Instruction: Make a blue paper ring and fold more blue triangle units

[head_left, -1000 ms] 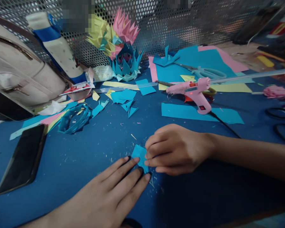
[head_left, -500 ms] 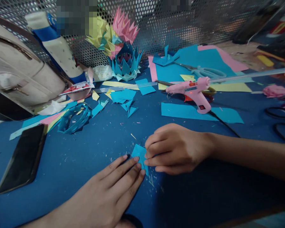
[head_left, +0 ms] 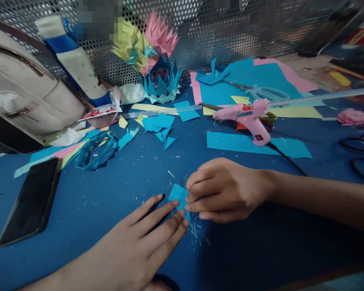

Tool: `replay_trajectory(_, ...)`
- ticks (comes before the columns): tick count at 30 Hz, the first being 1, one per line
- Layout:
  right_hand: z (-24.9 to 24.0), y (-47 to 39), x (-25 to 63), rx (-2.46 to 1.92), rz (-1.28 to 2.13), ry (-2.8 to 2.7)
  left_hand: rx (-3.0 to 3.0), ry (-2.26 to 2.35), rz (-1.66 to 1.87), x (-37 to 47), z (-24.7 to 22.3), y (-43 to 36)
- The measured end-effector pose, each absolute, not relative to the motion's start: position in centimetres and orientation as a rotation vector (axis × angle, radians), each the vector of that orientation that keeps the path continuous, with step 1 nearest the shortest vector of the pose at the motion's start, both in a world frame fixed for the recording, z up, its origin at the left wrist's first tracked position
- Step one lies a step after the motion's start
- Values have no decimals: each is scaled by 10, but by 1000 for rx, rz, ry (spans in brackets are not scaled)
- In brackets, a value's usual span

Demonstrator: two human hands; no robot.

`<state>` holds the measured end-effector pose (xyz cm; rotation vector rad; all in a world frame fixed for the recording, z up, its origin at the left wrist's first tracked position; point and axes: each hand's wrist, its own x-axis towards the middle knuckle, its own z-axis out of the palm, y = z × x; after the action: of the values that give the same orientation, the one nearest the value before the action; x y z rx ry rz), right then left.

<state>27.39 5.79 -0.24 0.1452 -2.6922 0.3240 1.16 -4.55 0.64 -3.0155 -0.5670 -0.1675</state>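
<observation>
Right now I am creasing a small blue paper piece [head_left: 178, 194] flat on the blue table [head_left: 115, 190], just in front of me and between my two hands. My left hand [head_left: 133, 250] lies palm down, fingers [head_left: 166, 208] stretched out and slightly spread, the tips pinning the near edge of the paper. My right hand [head_left: 224, 190] is curled, fingertips [head_left: 190, 198] bunched together and pressing on the paper's right side; most of the sheet is hidden under them, so I cannot tell how far the fold has gone.

As I judge it, this is the folding step of one petal unit, and the next move calls for a firm slide along the crease while my left fingers stop the paper from skating.

Counting around me: one pink glue gun [head_left: 248, 117] beyond my right hand, one pair of scissors [head_left: 261, 93] on the loose sheets, one phone [head_left: 30, 202] face down at my left, one finished blue paper flower [head_left: 161, 83] by the mesh wall, with pink and yellow ones behind it.
</observation>
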Motion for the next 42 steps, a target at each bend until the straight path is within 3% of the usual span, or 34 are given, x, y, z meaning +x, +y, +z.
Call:
replay_trajectory(9, -8, 61, 274, 49, 401, -2667, -3046, -539, -312, 8, 8, -43)
replay_trajectory(19, -6, 63, 268, -132, 276, -2762, -3069, -454, -164, 10, 9, -45)
replay_trajectory(42, -3, 59, 266, -55, 424, -2742, -2957, -574, -409, 19, 2, -51)
